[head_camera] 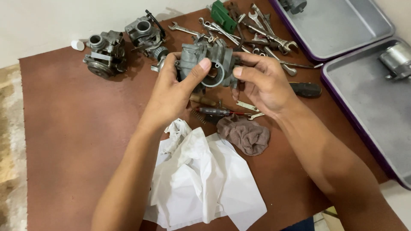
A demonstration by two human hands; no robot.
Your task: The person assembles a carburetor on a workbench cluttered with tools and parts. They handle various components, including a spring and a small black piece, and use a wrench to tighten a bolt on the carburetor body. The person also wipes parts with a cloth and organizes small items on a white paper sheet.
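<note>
Both hands held a grey carburetor [209, 64] up above the brown mat [77, 128], the left hand [171, 92] wrapped round its side with the thumb on the round bore, the right hand [261, 83] pinching the other side. Wrenches [265, 36] lay just behind, a crumpled white paper [201, 179] and brown rag [244, 134] below. Turning it slowly, with both grips kept firm, would probably suit inspection best.

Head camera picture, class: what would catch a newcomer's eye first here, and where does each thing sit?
First, the grey metal carburetor held up at centre between the left hand and the right hand, above the brown mat. Next, the crumpled white paper lying near the front edge, with a brown rag just right of it. Behind, a pile of wrenches spreads toward two grey trays on the right.
</note>
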